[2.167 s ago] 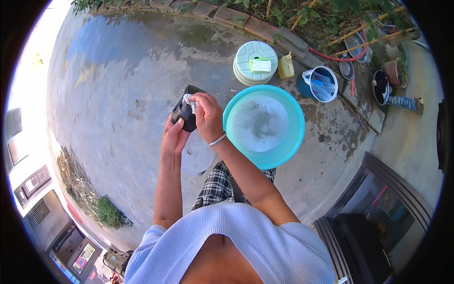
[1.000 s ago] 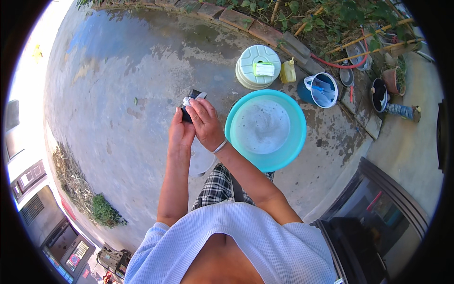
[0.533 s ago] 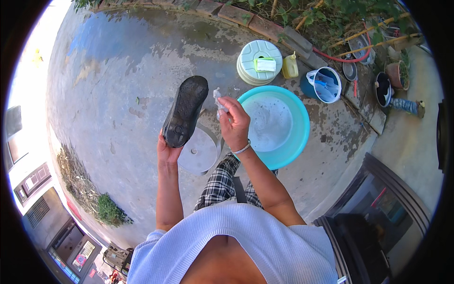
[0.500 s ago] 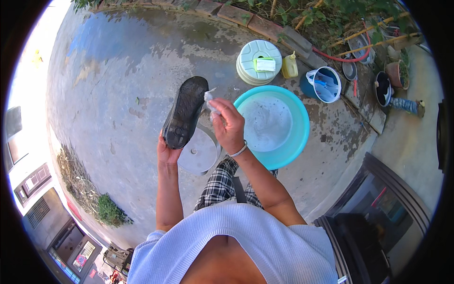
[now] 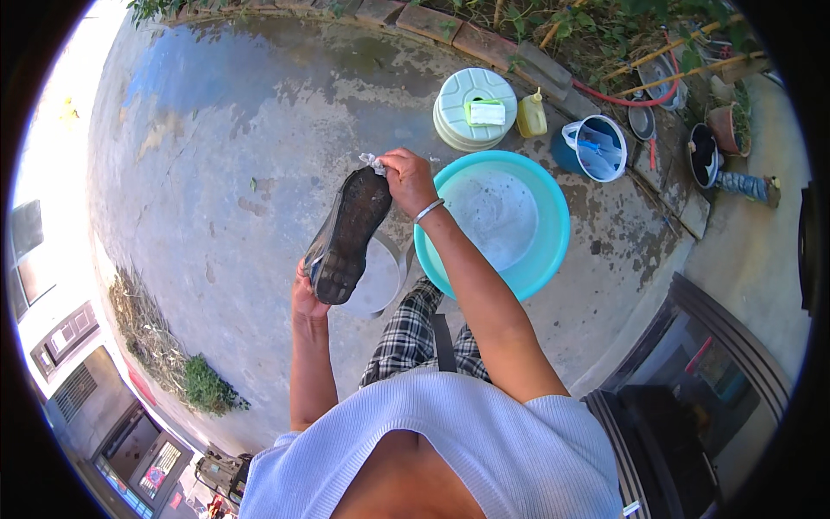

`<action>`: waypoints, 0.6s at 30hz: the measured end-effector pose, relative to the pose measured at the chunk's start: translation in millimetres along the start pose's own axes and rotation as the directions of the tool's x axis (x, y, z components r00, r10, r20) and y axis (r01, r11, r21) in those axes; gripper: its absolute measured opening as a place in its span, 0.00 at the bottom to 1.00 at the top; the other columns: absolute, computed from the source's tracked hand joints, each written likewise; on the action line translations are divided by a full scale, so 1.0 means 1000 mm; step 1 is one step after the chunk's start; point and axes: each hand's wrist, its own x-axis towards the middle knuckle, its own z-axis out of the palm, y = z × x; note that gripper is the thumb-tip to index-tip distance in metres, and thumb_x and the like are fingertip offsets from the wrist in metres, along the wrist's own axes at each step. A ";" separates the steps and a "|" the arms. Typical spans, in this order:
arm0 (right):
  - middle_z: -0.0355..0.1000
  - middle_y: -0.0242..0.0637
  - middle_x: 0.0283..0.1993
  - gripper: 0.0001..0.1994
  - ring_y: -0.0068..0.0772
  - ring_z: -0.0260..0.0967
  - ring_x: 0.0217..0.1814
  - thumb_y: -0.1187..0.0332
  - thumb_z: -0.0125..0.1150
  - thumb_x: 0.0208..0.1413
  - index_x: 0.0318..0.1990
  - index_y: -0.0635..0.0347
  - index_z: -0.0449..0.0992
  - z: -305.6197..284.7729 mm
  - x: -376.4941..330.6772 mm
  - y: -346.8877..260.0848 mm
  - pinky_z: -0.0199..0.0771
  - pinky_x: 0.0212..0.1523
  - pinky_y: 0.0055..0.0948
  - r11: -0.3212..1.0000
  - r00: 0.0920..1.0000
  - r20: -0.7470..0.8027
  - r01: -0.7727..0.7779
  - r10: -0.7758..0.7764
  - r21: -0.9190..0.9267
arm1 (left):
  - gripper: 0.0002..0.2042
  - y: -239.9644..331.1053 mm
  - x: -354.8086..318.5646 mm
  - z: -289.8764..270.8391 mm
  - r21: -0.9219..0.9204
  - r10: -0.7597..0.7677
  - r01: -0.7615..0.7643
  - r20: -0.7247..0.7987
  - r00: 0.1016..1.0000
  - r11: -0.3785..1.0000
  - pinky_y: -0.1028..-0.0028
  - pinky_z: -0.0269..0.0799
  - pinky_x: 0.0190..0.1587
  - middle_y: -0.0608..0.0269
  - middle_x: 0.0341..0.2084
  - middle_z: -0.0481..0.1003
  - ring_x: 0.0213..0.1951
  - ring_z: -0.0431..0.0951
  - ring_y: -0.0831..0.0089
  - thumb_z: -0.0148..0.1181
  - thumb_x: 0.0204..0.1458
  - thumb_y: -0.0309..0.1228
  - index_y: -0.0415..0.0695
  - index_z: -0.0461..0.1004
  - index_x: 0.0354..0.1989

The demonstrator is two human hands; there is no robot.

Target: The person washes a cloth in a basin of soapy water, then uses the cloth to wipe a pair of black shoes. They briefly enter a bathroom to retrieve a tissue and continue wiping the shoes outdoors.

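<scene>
A black shoe (image 5: 353, 229) is held up in front of me at a slant, its dark, wet-looking sole towards me. My left hand (image 5: 309, 294) grips its near end from the left and below. At the far end, my right hand (image 5: 410, 180) pinches a crumpled whitish scrap (image 5: 372, 163) against the shoe's tip; whether it is tissue, cloth or plastic cannot be made out. A turquoise basin (image 5: 553, 246) of foamy water stands on the ground just right of the shoe. Below the shoe sits a round, pale stool-like object (image 5: 380, 277), partly hidden.
Beyond the basin, a pale green round stool (image 5: 454, 95) carries a small green-and-white box (image 5: 487, 113), beside a yellow jug (image 5: 532, 115). A blue bucket (image 5: 566, 154) with things inside stands farther right. Bricks (image 5: 484, 45) edge a planted bed. Dark framed glass (image 5: 692, 363) is near right.
The shoe has tilted and come slightly nearer, showing more of its left side. My right hand has moved up and left, bringing the whitish scrap from beside the shoe onto its far tip.
</scene>
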 end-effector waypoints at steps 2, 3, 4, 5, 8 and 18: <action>0.72 0.42 0.32 0.07 0.45 0.68 0.36 0.81 0.51 0.44 0.30 0.64 0.76 0.002 0.000 -0.003 0.68 0.39 0.36 0.995 0.999 -0.032 0.030 -0.033 -0.091 | 0.27 -0.003 -0.001 -0.004 0.003 -0.007 0.007 -0.054 0.999 1.000 0.60 0.67 0.54 0.49 0.49 0.69 0.49 0.71 0.58 0.62 0.46 0.38 0.37 0.64 0.53; 0.72 0.43 0.32 0.07 0.45 0.68 0.35 0.81 0.51 0.44 0.29 0.64 0.76 0.002 -0.001 -0.011 0.68 0.38 0.36 0.990 0.998 -0.044 0.041 -0.047 -0.138 | 0.30 -0.003 0.001 0.002 0.006 -0.015 0.016 -0.115 0.993 1.000 0.62 0.69 0.51 0.50 0.46 0.71 0.47 0.73 0.60 0.66 0.42 0.39 0.36 0.65 0.51; 0.72 0.42 0.32 0.08 0.45 0.68 0.36 0.82 0.51 0.43 0.30 0.64 0.76 0.005 -0.005 -0.023 0.68 0.39 0.36 0.986 0.996 -0.030 0.081 -0.086 -0.146 | 0.32 -0.002 0.003 0.005 0.013 -0.016 0.018 -0.176 0.984 1.000 0.64 0.72 0.49 0.52 0.44 0.73 0.44 0.75 0.63 0.70 0.37 0.39 0.35 0.66 0.50; 0.71 0.41 0.34 0.10 0.44 0.67 0.38 0.83 0.52 0.42 0.32 0.62 0.76 0.008 -0.013 -0.038 0.68 0.40 0.36 0.987 0.994 -0.020 0.108 -0.111 -0.122 | 0.32 -0.004 0.003 0.003 0.002 -0.026 0.027 -0.211 0.977 1.000 0.64 0.72 0.49 0.52 0.44 0.73 0.44 0.75 0.63 0.70 0.37 0.39 0.35 0.66 0.50; 0.70 0.39 0.36 0.11 0.44 0.66 0.40 0.83 0.53 0.41 0.33 0.60 0.75 0.013 -0.035 -0.078 0.68 0.41 0.36 0.975 0.977 -0.025 0.212 -0.214 -0.061 | 0.32 -0.008 0.007 0.000 -0.012 -0.035 0.033 -0.264 0.964 0.999 0.64 0.71 0.49 0.51 0.45 0.72 0.44 0.75 0.62 0.70 0.37 0.39 0.35 0.66 0.50; 0.72 0.39 0.33 0.08 0.43 0.67 0.37 0.80 0.52 0.43 0.29 0.59 0.77 0.002 -0.005 0.001 0.66 0.40 0.35 0.990 0.999 -0.002 0.043 -0.043 -0.137 | 0.33 -0.003 0.002 0.008 0.034 -0.059 0.064 -0.123 0.991 0.997 0.64 0.70 0.50 0.51 0.43 0.73 0.45 0.75 0.62 0.71 0.37 0.39 0.33 0.66 0.50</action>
